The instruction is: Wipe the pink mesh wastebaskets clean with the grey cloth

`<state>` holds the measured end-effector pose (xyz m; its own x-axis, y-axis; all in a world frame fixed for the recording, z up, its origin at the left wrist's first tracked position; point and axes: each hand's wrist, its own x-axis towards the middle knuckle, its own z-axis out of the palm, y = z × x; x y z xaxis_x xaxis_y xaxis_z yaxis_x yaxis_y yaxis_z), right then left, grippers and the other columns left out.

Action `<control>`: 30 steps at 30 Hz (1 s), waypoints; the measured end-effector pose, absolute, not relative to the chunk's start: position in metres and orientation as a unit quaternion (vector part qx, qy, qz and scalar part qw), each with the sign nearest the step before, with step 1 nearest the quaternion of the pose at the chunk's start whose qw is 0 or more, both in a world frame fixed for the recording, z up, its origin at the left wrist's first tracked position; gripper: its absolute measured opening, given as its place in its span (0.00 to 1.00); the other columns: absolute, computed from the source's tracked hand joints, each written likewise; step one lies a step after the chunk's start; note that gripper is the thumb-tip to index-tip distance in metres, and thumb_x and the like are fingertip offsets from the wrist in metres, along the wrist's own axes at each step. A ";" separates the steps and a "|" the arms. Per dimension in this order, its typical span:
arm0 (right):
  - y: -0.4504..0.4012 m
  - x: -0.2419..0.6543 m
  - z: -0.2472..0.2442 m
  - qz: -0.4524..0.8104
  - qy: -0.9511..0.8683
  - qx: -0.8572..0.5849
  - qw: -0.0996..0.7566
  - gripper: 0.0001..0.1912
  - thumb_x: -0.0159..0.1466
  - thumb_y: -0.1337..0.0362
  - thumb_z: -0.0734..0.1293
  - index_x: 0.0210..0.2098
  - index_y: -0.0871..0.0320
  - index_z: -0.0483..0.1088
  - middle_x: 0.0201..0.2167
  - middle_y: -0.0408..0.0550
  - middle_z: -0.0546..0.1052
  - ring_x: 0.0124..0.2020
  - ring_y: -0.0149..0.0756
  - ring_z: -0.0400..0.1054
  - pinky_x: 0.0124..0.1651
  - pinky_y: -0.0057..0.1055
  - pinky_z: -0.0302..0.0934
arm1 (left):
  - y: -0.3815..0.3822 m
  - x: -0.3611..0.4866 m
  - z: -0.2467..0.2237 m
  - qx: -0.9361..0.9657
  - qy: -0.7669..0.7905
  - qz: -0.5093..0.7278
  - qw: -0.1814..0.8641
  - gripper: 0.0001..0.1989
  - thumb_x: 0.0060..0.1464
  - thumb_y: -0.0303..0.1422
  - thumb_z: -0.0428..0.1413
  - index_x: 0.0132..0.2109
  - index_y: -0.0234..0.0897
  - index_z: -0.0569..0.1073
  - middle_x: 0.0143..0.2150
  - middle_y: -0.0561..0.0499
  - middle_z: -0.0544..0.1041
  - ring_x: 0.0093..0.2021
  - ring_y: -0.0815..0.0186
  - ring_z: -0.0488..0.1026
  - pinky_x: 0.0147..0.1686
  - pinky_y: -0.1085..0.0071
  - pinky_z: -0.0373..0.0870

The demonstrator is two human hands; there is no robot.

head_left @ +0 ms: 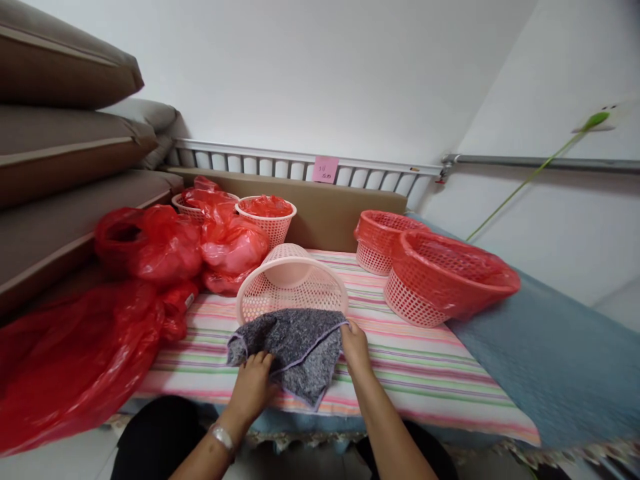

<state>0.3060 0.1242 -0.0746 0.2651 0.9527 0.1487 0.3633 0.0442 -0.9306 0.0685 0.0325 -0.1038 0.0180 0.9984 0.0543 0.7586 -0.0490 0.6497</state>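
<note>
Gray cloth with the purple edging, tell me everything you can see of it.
The gray cloth is speckled, soft and fuzzy-looking, with a thin pale-purple border. It is loosely folded over itself, rumpled, one corner pointing toward the person. It partly covers the near rim of the tipped pink mesh basket in this view, above the striped sheet. The right hand grips its right corner; the left hand's fingers touch its near left part.

cloth [305, 343]: rough, matt fabric | basket [295, 293]: smooth plastic | bags [167, 247]: glossy plastic film
</note>
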 end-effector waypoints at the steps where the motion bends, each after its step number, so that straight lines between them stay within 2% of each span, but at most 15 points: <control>1: 0.124 0.309 -0.075 0.289 -0.537 -0.629 0.483 0.22 0.56 0.53 0.55 0.36 0.61 0.73 0.37 0.54 0.78 0.40 0.44 0.70 0.41 0.32 0.61 | 0.035 0.066 -0.112 0.664 0.655 0.260 0.251 0.19 0.43 0.25 0.54 0.46 0.35 0.73 0.54 0.41 0.72 0.55 0.51 0.64 0.55 0.56 0.57; 4: 0.123 0.315 -0.072 0.265 -0.563 -0.647 0.441 0.23 0.57 0.55 0.52 0.34 0.62 0.73 0.34 0.55 0.78 0.36 0.43 0.70 0.39 0.32 0.61 | 0.045 0.051 -0.123 0.645 0.646 0.288 0.290 0.12 0.46 0.24 0.49 0.35 0.35 0.75 0.45 0.42 0.76 0.50 0.56 0.69 0.52 0.61 0.59; 6: 0.120 0.318 -0.066 0.252 -0.580 -0.658 0.409 0.22 0.57 0.56 0.52 0.33 0.61 0.73 0.33 0.55 0.78 0.36 0.43 0.70 0.38 0.32 0.61 | 0.051 0.043 -0.117 0.628 0.638 0.318 0.312 0.07 0.46 0.27 0.51 0.28 0.36 0.74 0.35 0.44 0.77 0.42 0.56 0.72 0.47 0.62 0.63; 8: 0.117 0.320 -0.056 0.238 -0.598 -0.661 0.386 0.19 0.57 0.58 0.55 0.31 0.59 0.74 0.33 0.54 0.78 0.38 0.43 0.69 0.40 0.32 0.59 | 0.054 0.037 -0.103 0.599 0.630 0.354 0.344 0.07 0.46 0.33 0.52 0.24 0.36 0.71 0.27 0.47 0.74 0.34 0.58 0.72 0.39 0.63 0.66; 11: 0.109 0.318 -0.034 0.207 -0.632 -0.658 0.353 0.14 0.56 0.60 0.58 0.23 0.58 0.72 0.31 0.52 0.78 0.37 0.41 0.68 0.41 0.30 0.57 | 0.055 0.030 -0.067 0.545 0.611 0.411 0.401 0.16 0.51 0.44 0.49 0.28 0.36 0.71 0.21 0.51 0.71 0.23 0.64 0.69 0.26 0.69 0.65; 13: 0.103 0.314 -0.017 0.218 -0.644 -0.655 0.330 0.16 0.56 0.58 0.59 0.18 0.58 0.69 0.24 0.51 0.76 0.33 0.41 0.69 0.37 0.31 0.57 | 0.055 0.025 -0.037 0.492 0.585 0.477 0.433 0.21 0.53 0.49 0.46 0.36 0.35 0.72 0.25 0.52 0.73 0.22 0.68 0.68 0.21 0.73 0.63; 14: 0.099 0.311 -0.009 0.259 -0.640 -0.643 0.331 0.17 0.56 0.56 0.60 0.17 0.58 0.68 0.22 0.50 0.75 0.31 0.41 0.69 0.35 0.31 0.58 | 0.055 0.022 -0.022 0.397 0.550 0.566 0.468 0.20 0.49 0.48 0.52 0.36 0.34 0.72 0.25 0.52 0.73 0.21 0.69 0.67 0.19 0.74 0.62; 16: 0.091 0.304 0.003 0.418 -0.597 -0.580 0.364 0.16 0.55 0.54 0.63 0.20 0.59 0.70 0.22 0.48 0.75 0.30 0.42 0.70 0.35 0.31 0.60 | 0.054 0.019 0.005 0.294 0.481 0.666 0.489 0.17 0.42 0.43 0.60 0.35 0.33 0.72 0.23 0.56 0.72 0.19 0.72 0.66 0.17 0.78 0.59; 19: 0.081 0.297 0.015 0.656 -0.457 -0.436 0.414 0.15 0.53 0.54 0.69 0.31 0.61 0.74 0.28 0.50 0.78 0.33 0.43 0.73 0.40 0.34 0.64 | 0.051 0.016 0.029 0.242 0.427 0.722 0.488 0.16 0.35 0.37 0.65 0.31 0.33 0.73 0.22 0.58 0.73 0.20 0.74 0.66 0.18 0.80 0.61; 21: 0.077 0.296 0.019 0.722 -0.387 -0.379 0.430 0.17 0.53 0.55 0.70 0.35 0.62 0.74 0.32 0.51 0.79 0.36 0.43 0.74 0.42 0.36 0.65 | 0.050 0.012 0.035 0.243 0.420 0.731 0.479 0.16 0.35 0.37 0.66 0.32 0.33 0.74 0.24 0.57 0.75 0.23 0.73 0.69 0.23 0.79 0.65; 23: 0.077 0.296 0.021 0.735 -0.364 -0.360 0.444 0.17 0.53 0.56 0.71 0.37 0.62 0.74 0.34 0.52 0.79 0.37 0.43 0.74 0.44 0.36 0.65 | 0.052 0.007 0.035 0.258 0.436 0.722 0.472 0.16 0.36 0.37 0.65 0.32 0.32 0.75 0.25 0.55 0.77 0.25 0.72 0.71 0.26 0.77 0.67; 27: 0.078 0.292 0.025 0.719 -0.375 -0.372 0.452 0.16 0.53 0.56 0.71 0.37 0.62 0.74 0.34 0.52 0.80 0.38 0.43 0.74 0.44 0.36 0.66 | 0.060 -0.001 0.033 0.249 0.473 0.692 0.485 0.15 0.33 0.36 0.66 0.29 0.32 0.74 0.22 0.56 0.76 0.22 0.71 0.70 0.25 0.75 0.66; 30: 0.079 0.284 0.025 0.716 -0.371 -0.378 0.454 0.18 0.53 0.54 0.71 0.37 0.61 0.74 0.33 0.52 0.80 0.38 0.44 0.74 0.42 0.37 0.67 | 0.059 0.014 0.033 0.252 0.464 0.705 0.474 0.17 0.34 0.39 0.65 0.32 0.33 0.75 0.24 0.56 0.77 0.24 0.69 0.71 0.27 0.75 0.67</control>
<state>0.2841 0.0789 0.0254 -0.3020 0.9313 -0.2039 -0.3700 -0.3116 -0.8752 0.0138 0.0591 0.0328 -0.4241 0.9017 -0.0843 -0.4345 -0.1209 0.8925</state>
